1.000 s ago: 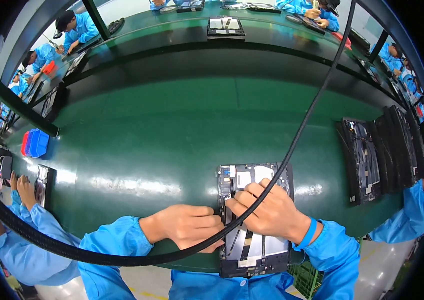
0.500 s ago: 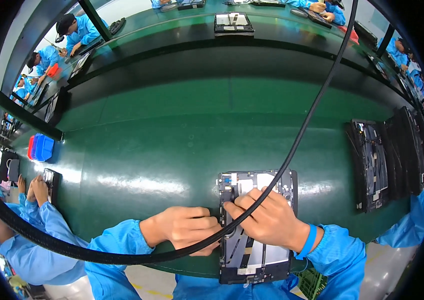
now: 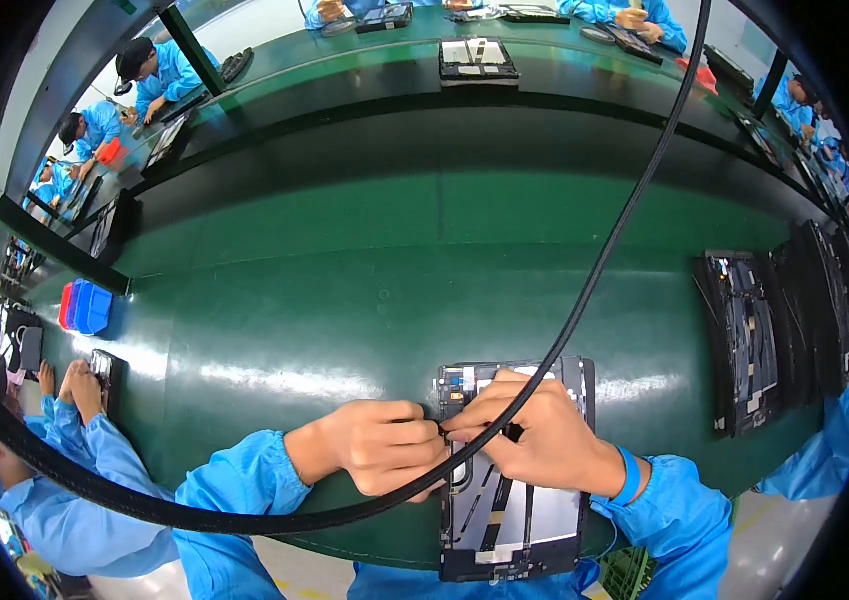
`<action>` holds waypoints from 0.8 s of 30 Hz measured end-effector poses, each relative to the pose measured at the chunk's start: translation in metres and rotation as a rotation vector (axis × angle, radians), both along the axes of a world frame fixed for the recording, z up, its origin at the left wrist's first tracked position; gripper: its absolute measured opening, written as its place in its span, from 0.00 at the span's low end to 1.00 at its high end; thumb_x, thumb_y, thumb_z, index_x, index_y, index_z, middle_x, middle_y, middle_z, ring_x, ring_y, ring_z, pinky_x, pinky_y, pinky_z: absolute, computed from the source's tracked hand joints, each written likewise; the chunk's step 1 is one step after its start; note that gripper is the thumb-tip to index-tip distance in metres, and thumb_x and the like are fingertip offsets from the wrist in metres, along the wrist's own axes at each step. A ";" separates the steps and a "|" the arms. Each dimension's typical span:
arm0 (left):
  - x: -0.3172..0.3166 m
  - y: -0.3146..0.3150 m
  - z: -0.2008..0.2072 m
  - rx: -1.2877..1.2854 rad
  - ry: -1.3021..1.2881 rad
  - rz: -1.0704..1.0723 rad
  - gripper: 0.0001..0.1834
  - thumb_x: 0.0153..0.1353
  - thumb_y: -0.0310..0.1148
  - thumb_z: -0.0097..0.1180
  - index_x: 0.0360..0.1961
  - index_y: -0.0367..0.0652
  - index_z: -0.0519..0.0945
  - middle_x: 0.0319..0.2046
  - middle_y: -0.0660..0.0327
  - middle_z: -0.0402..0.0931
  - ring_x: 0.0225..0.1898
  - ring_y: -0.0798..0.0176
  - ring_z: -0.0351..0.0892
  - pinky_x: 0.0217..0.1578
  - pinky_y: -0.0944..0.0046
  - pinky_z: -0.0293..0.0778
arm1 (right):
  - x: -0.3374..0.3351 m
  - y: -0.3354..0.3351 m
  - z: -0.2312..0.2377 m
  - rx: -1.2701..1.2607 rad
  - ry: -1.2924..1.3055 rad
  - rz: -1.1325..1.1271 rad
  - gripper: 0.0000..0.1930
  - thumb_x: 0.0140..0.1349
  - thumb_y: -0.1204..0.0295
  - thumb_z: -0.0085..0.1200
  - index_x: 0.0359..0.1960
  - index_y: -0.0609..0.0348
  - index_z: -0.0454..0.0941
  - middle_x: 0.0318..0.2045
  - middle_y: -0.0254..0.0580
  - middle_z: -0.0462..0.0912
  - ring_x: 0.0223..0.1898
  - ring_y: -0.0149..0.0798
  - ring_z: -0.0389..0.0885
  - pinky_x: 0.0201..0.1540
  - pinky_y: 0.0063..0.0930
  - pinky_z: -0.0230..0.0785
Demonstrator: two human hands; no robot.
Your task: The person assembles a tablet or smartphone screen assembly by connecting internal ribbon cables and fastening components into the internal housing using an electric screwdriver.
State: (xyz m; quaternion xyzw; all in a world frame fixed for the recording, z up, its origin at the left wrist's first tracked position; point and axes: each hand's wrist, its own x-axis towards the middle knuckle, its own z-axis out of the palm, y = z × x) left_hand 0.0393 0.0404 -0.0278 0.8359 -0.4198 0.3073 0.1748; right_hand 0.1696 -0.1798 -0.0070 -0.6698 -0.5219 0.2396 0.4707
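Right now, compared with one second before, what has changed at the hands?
The right hand has shifted its fingertips slightly left, to the left edge of the opened device, near those of the left hand, which has moved up along that edge. Any grip change is unclear. The blue bin and dark stack stayed in place.

Across the table (image 3: 274, 310), a hand could be passed between the blue bin (image 3: 93, 309) and stacked devices (image 3: 739, 345), but above the open device (image 3: 549, 522) the way is blocked by the right hand (image 3: 552, 440) and black cable (image 3: 244, 521).
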 end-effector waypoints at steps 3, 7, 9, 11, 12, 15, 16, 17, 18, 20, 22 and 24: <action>0.001 0.004 0.000 0.005 0.000 0.013 0.13 0.60 0.36 0.71 0.35 0.35 0.87 0.31 0.58 0.83 0.34 0.57 0.84 0.34 0.61 0.78 | 0.000 0.001 0.001 -0.010 0.016 -0.015 0.07 0.61 0.79 0.71 0.41 0.60 0.95 0.41 0.44 0.94 0.42 0.47 0.90 0.44 0.38 0.83; 0.008 0.008 -0.001 -0.052 0.053 0.097 0.14 0.58 0.38 0.70 0.35 0.36 0.87 0.32 0.61 0.82 0.35 0.58 0.83 0.33 0.60 0.75 | 0.000 0.004 0.000 0.040 0.002 -0.068 0.07 0.60 0.78 0.72 0.40 0.59 0.95 0.39 0.43 0.94 0.38 0.44 0.89 0.40 0.34 0.81; 0.005 0.006 -0.002 -0.045 0.055 0.102 0.15 0.58 0.39 0.70 0.36 0.37 0.87 0.33 0.61 0.82 0.36 0.58 0.83 0.33 0.60 0.74 | -0.001 0.004 -0.001 0.026 0.044 -0.105 0.07 0.60 0.77 0.72 0.39 0.59 0.95 0.39 0.43 0.94 0.35 0.43 0.87 0.38 0.33 0.80; 0.000 0.006 -0.003 -0.010 0.121 0.113 0.14 0.58 0.39 0.70 0.36 0.37 0.87 0.33 0.61 0.82 0.35 0.58 0.83 0.33 0.60 0.73 | -0.001 0.005 -0.004 0.020 -0.011 -0.118 0.06 0.59 0.77 0.73 0.39 0.59 0.94 0.36 0.41 0.93 0.32 0.40 0.85 0.35 0.33 0.78; 0.000 0.007 0.002 0.000 0.110 0.107 0.12 0.61 0.36 0.69 0.36 0.35 0.88 0.33 0.60 0.83 0.36 0.57 0.83 0.34 0.60 0.76 | -0.002 0.004 -0.005 0.017 -0.015 -0.117 0.06 0.59 0.77 0.73 0.39 0.59 0.94 0.36 0.41 0.93 0.32 0.40 0.85 0.35 0.33 0.78; -0.005 0.003 -0.001 -0.021 0.054 0.088 0.14 0.63 0.36 0.69 0.37 0.33 0.88 0.33 0.58 0.84 0.36 0.56 0.84 0.35 0.60 0.78 | -0.003 0.005 -0.006 0.044 0.022 -0.153 0.08 0.58 0.77 0.73 0.40 0.57 0.94 0.35 0.41 0.92 0.30 0.38 0.83 0.33 0.32 0.76; -0.006 0.004 0.000 -0.025 0.066 0.060 0.14 0.64 0.35 0.68 0.37 0.31 0.89 0.33 0.57 0.85 0.36 0.55 0.85 0.35 0.61 0.80 | -0.004 0.005 -0.003 0.024 0.022 -0.159 0.08 0.58 0.77 0.74 0.39 0.57 0.93 0.33 0.40 0.91 0.29 0.37 0.81 0.32 0.32 0.74; -0.007 0.003 -0.001 -0.028 0.066 0.065 0.14 0.64 0.35 0.68 0.37 0.31 0.89 0.33 0.57 0.85 0.36 0.55 0.85 0.35 0.61 0.80 | -0.004 0.005 -0.001 0.005 0.023 -0.165 0.08 0.58 0.77 0.74 0.39 0.57 0.93 0.32 0.39 0.90 0.28 0.36 0.80 0.31 0.32 0.73; -0.008 0.002 -0.003 -0.031 0.071 0.066 0.15 0.64 0.36 0.69 0.38 0.31 0.89 0.34 0.56 0.85 0.37 0.55 0.85 0.36 0.60 0.80 | -0.004 0.005 0.000 0.000 0.022 -0.162 0.08 0.58 0.77 0.74 0.39 0.57 0.93 0.32 0.39 0.90 0.28 0.36 0.80 0.31 0.32 0.73; -0.010 0.002 -0.003 -0.038 0.077 0.072 0.16 0.63 0.37 0.69 0.39 0.32 0.89 0.35 0.56 0.85 0.37 0.55 0.85 0.36 0.60 0.80 | -0.003 0.004 0.000 -0.057 0.034 -0.177 0.09 0.58 0.77 0.76 0.40 0.59 0.93 0.28 0.38 0.90 0.27 0.34 0.79 0.30 0.30 0.68; -0.010 0.004 0.000 -0.033 0.130 0.140 0.18 0.61 0.40 0.69 0.41 0.32 0.89 0.37 0.56 0.85 0.39 0.54 0.85 0.37 0.59 0.80 | -0.003 0.005 0.001 -0.054 0.035 -0.180 0.07 0.58 0.77 0.75 0.37 0.60 0.91 0.29 0.38 0.88 0.26 0.35 0.77 0.29 0.31 0.67; -0.010 0.005 -0.002 -0.042 0.126 0.147 0.19 0.60 0.40 0.69 0.42 0.33 0.89 0.37 0.55 0.85 0.39 0.54 0.85 0.38 0.58 0.80 | -0.003 0.005 0.001 -0.047 0.035 -0.183 0.06 0.58 0.78 0.74 0.35 0.60 0.89 0.29 0.38 0.86 0.25 0.35 0.74 0.28 0.32 0.66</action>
